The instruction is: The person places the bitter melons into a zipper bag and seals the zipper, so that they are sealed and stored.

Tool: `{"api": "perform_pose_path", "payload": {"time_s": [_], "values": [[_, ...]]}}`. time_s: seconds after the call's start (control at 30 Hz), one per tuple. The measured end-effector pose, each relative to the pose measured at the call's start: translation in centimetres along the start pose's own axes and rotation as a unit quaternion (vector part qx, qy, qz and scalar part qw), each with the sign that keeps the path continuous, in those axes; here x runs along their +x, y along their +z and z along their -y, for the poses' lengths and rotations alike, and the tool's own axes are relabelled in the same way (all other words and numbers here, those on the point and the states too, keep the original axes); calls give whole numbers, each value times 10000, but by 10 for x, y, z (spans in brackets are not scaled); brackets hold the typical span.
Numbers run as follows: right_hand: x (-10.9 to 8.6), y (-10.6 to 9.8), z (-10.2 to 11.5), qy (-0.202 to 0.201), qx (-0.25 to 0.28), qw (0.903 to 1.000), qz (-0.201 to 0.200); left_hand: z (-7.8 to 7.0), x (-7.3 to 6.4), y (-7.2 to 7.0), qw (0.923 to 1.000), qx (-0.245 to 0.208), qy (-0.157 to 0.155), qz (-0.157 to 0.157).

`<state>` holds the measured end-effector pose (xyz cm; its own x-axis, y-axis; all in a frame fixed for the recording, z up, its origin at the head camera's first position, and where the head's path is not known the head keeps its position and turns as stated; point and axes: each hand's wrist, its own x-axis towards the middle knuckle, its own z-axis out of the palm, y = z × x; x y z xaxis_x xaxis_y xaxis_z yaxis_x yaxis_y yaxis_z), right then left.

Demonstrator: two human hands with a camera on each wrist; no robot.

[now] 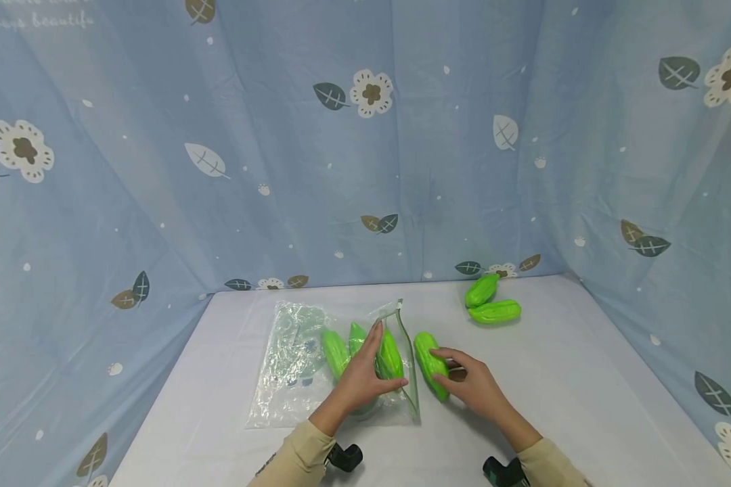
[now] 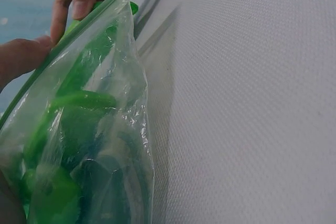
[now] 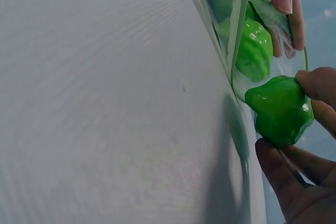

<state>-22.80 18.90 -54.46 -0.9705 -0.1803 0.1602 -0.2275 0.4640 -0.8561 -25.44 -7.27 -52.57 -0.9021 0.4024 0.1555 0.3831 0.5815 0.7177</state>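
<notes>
A clear zip bag (image 1: 292, 399) with a green-edged mouth lies on the table, mouth to the right. Inside it are several bright green, lumpy bitter melons (image 1: 335, 354). Over the mouth end my left hand (image 1: 361, 375) is spread, straight fingers near the far edge and thumb near the close edge, touching the plastic. Just outside the mouth, my right hand (image 1: 472, 385) grips another bitter melon (image 3: 281, 111) between thumb and fingers. In the right wrist view its tapered end points toward the bag's opening.
Two more bitter melons, one upright-slanted (image 1: 482, 291) and one lying across (image 1: 495, 312), touch at the back right of the white table (image 1: 560, 379). A blue printed curtain (image 1: 438, 169) hangs behind and along both sides.
</notes>
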Motion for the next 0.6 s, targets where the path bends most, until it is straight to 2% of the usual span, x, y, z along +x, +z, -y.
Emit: {"api": "perform_pose_path", "payload": {"time_s": [0.4,0.6], "values": [[2,3,1,-489,120,9982,323,0,0,0,10000,-76,-13,-13],[5,7,1,-571,186,9975,383,-1,-1,-1,9999,-110,-7,19]]}}
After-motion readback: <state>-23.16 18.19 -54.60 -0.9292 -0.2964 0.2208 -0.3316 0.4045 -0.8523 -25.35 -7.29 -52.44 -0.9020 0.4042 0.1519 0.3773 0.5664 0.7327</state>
